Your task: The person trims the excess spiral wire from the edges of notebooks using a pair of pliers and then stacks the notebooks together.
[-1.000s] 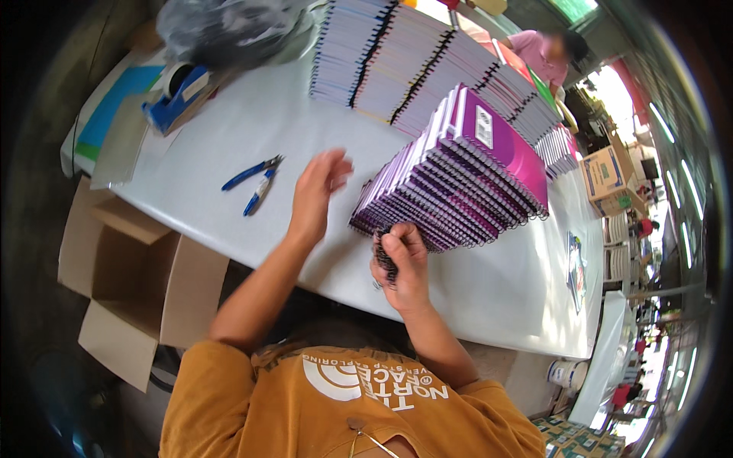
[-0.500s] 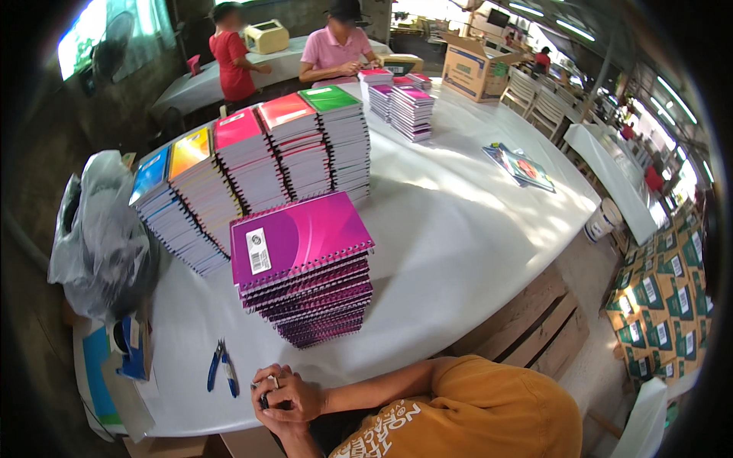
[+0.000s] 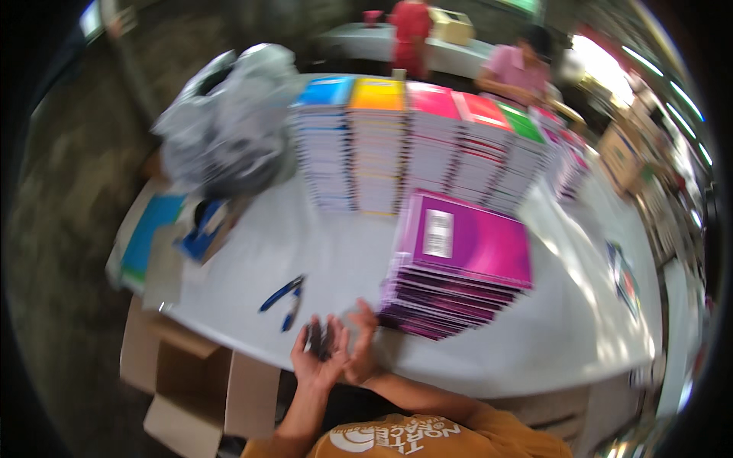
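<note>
My left hand (image 3: pixel 317 362) is palm up at the table's near edge, its fingers curled about a small dark object (image 3: pixel 319 340), too blurred to name. Touching it at the wrist side is my right hand (image 3: pixel 363 347), fingers apart and nothing seen in them. Just beyond, to the right, stands a tall stack of purple spiral notebooks (image 3: pixel 477 240). Blue-handled cutting pliers (image 3: pixel 285 298) lie on the table, a little beyond my left hand and to its left.
Behind stand several notebook stacks, with blue (image 3: pixel 324 91), yellow (image 3: pixel 378 95) and green (image 3: pixel 521 120) covers among them. A stuffed plastic bag (image 3: pixel 229 126) and a blue tape dispenser (image 3: pixel 202 235) sit left. An open carton (image 3: pixel 191 382) is below the edge. A person in pink (image 3: pixel 515 72) sits across.
The view has swung left, so the table's things appear further right. My hands, clasped together before, have come apart; the left now lies palm up with the dark object showing.
</note>
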`<action>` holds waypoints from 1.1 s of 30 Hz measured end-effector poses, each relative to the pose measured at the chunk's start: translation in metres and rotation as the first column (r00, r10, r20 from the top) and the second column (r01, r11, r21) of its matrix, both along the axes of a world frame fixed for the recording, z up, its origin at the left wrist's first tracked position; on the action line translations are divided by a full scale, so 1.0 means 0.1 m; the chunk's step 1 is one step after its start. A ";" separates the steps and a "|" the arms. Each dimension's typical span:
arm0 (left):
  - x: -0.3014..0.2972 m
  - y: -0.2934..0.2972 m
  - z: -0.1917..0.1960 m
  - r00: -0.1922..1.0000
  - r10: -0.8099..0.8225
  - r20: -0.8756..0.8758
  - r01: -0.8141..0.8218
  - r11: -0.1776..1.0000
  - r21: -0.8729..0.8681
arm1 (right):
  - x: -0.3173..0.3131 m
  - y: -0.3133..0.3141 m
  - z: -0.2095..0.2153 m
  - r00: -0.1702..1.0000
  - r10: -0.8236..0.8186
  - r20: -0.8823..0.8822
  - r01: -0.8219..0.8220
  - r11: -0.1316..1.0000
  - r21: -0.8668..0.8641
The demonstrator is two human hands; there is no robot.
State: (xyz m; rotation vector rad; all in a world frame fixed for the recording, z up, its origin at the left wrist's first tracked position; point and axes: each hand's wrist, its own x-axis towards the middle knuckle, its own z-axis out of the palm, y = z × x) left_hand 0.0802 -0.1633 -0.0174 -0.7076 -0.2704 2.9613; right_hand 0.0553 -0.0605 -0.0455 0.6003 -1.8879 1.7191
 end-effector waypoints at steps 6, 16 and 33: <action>-0.93 -0.66 1.05 0.848 0.152 -0.507 -0.261 0.954 -0.151 | -0.01 0.04 0.12 0.965 0.195 0.175 -0.212 0.973 0.088; -2.97 -2.00 2.90 0.866 0.458 -0.202 -0.435 0.488 -0.757 | -0.12 0.02 -0.01 0.941 0.193 0.276 -0.227 0.969 0.095; -2.64 -2.99 1.90 0.926 0.364 0.103 0.097 0.033 -0.995 | -0.10 -0.01 -0.02 0.904 0.220 0.366 -0.280 0.952 0.121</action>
